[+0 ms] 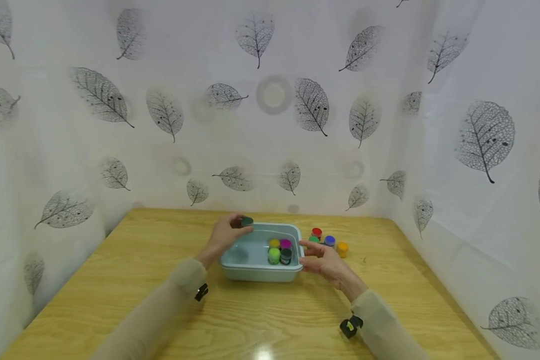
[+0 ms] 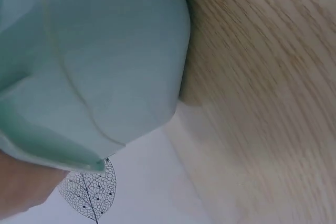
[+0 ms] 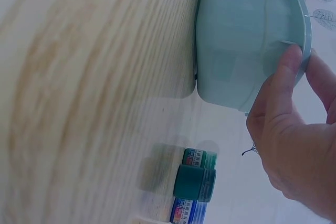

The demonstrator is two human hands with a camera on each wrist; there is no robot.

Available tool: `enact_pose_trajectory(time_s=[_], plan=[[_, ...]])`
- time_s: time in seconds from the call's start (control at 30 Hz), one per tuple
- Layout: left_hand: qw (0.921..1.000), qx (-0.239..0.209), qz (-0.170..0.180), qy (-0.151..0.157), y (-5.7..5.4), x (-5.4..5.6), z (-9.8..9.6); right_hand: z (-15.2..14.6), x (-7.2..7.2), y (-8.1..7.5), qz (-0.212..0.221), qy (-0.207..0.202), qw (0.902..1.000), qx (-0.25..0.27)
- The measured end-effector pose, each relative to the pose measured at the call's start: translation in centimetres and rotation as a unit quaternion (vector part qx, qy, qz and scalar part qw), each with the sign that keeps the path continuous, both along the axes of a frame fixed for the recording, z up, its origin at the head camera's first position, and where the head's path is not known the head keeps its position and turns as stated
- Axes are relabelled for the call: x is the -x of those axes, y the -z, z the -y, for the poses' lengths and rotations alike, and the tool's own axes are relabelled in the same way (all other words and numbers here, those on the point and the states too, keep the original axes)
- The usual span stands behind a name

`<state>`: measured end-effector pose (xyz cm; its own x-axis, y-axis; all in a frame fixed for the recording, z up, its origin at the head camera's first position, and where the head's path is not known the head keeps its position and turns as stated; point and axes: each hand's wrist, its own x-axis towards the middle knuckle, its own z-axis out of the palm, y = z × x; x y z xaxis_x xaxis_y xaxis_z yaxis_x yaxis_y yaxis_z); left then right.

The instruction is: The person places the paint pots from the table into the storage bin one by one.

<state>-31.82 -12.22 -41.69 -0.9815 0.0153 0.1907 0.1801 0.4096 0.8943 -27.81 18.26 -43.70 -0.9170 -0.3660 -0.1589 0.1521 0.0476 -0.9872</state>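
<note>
A pale blue-green plastic basin (image 1: pixel 258 275) sits on the wooden table in front of me. Inside, toward its right end, several small paint jars are grouped: a yellow-lidded jar (image 1: pixel 274 243), a magenta one (image 1: pixel 285 244), a lime green one (image 1: pixel 274 256) and a blackish one (image 1: pixel 285 257). My left hand (image 1: pixel 227 232) pinches a dark green-lidded paint jar (image 1: pixel 247 221) over the basin's far left corner. At the right end, my right hand (image 3: pixel 294 124) grips the basin's rim (image 3: pixel 307 35) between thumb and fingers.
Right of the basin, beyond my right hand, stand more paint jars: a red one (image 1: pixel 316 233), a green one (image 3: pixel 195 157), a dark teal one (image 3: pixel 194 183), a blue one (image 1: pixel 329 240) and an orange one (image 1: pixel 342 249). A leaf-patterned curtain (image 1: pixel 270 145) hangs behind the table.
</note>
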Motion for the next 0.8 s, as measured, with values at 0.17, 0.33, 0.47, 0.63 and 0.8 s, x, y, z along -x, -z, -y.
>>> enact_pose_trajectory(time_s=[0.17,0.33,0.47,0.63,0.8], plan=[[0.9997,0.008,0.010,0.021,0.2,0.1,-0.6,0.0,-0.1,0.0,-0.002,-0.001,1.0000,0.004],[0.9990,0.008,0.015,0.042,0.2,0.4,-1.3,0.0,-0.1,0.1,-0.005,-0.002,1.0000,0.008],[0.9979,0.014,0.034,0.054,0.4,0.5,-1.9,-0.1,-0.1,0.2,-0.002,-0.002,1.0000,0.007],[0.9957,0.038,0.062,0.057,0.1,0.5,-2.6,0.0,-0.1,0.1,-0.002,-0.003,1.0000,0.009],[0.9921,0.074,0.084,0.055,0.0,0.6,-3.2,0.1,-0.1,0.0,-0.003,-0.003,0.9999,0.011]])
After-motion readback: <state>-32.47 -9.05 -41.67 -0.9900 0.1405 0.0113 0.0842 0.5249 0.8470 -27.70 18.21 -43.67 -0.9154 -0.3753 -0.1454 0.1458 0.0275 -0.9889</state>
